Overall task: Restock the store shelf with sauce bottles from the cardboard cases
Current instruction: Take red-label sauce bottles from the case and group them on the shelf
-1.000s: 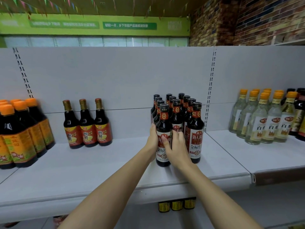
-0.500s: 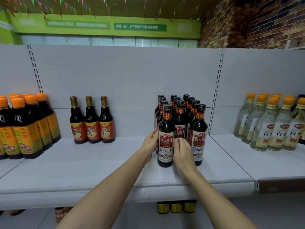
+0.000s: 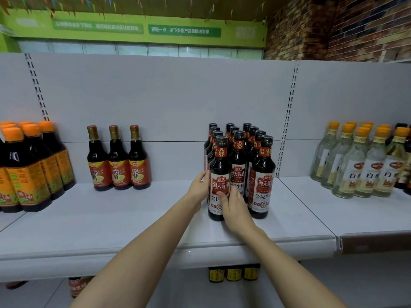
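Front bottle: the dark sauce bottle (image 3: 219,174) you are handling stands upright on the shelf (image 3: 111,221), at the front left corner of its block and set back from the shelf's front edge.
Left hand: your left hand (image 3: 199,187) is against the bottle's left side at label height; the fingers go round behind the glass, so how far they wrap cannot be told.
Right hand: your right hand (image 3: 234,207) lies on the bottle's lower front right, with the fingers curved over the white label and the thumb tip on the red band.
Grip: both hands are in contact with this one bottle and its base is on the shelf.
Block of bottles: the same black-capped bottles (image 3: 249,147) stand in tight rows behind and to the right, reaching back to the rear panel; the front right bottle (image 3: 262,181) stands just beside your right hand.
Left half of shelf: three gold-capped bottles (image 3: 119,158) stand side by side near the rear panel, well apart from the block.
Far left edge: larger orange-capped dark bottles (image 3: 29,167) are grouped in rows.
Adjoining shelf, right: clear bottles with orange caps (image 3: 364,165) stand in rows.
Shelf below: yellow-labelled caps (image 3: 234,273) show under the front edge.
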